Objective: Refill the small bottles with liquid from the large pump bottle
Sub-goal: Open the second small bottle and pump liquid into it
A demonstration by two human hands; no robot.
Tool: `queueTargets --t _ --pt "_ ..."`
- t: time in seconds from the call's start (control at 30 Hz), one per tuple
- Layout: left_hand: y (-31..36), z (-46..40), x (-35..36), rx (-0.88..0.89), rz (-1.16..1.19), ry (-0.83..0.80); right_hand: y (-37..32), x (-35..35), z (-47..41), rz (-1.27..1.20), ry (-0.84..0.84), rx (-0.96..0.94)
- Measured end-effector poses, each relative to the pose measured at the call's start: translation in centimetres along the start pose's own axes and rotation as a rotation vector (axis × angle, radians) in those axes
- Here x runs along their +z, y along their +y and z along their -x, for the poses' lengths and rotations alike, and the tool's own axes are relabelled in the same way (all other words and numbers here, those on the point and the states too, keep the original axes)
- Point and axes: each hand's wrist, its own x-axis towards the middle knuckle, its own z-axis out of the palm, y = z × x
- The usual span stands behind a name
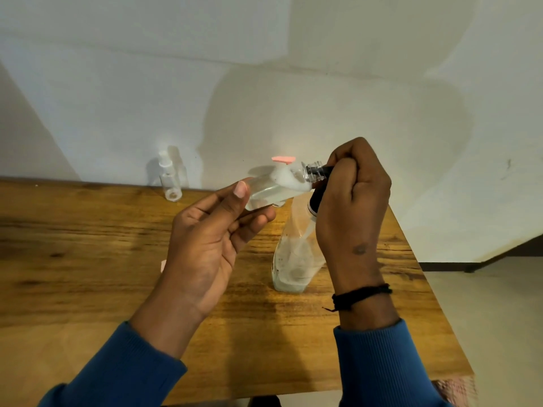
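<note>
small bottle tipped to the pump nozzle over a wooden desk

a pale plastered wall [264, 83] fills the upper part of the view, with soft shadows across it. below it a brown wood-grain desk [88, 245] runs from the left edge to a corner at the lower right, with pale floor beyond that corner.

two blue ribbed sleeves [382, 362] come in from the bottom. the left hand [211, 239] is palm up, its fingers and thumb curled round the base end of a small clear plastic bottle [273, 189], which it holds above the desk, lying almost on its side with the uncapped threaded neck pointing right. white foamy liquid sits in the neck end of this bottle. the right hand [352, 201], with a black cord bracelet [360, 296] at the wrist, is closed round the black pump head [318, 183] of the large clear pump bottle [293, 259]; the black nozzle meets the small bottle's mouth. the large bottle stands upright on the desk just under the right hand, with a little pale liquid at its bottom.

at the back of the desk, against the wall and well left of the hands, stands a second small clear bottle with a white cap [169, 177], upright. a small pink piece [283, 159] shows just above the held bottle; what it is cannot be told.
</note>
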Motion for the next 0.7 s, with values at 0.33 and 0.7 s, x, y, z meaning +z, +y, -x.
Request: queueTargets --t 0.33,0.7 --pt "-0.05 0.1 0.14 -0.016 0.019 0.028 -0.07 -0.08 -0.16 0.048 0.009 -0.032" --pt "-0.4 0.16 0.43 -0.035 -0.024 0.033 0.07 -0.52 -0.41 0.01 -0.003 -0.03"
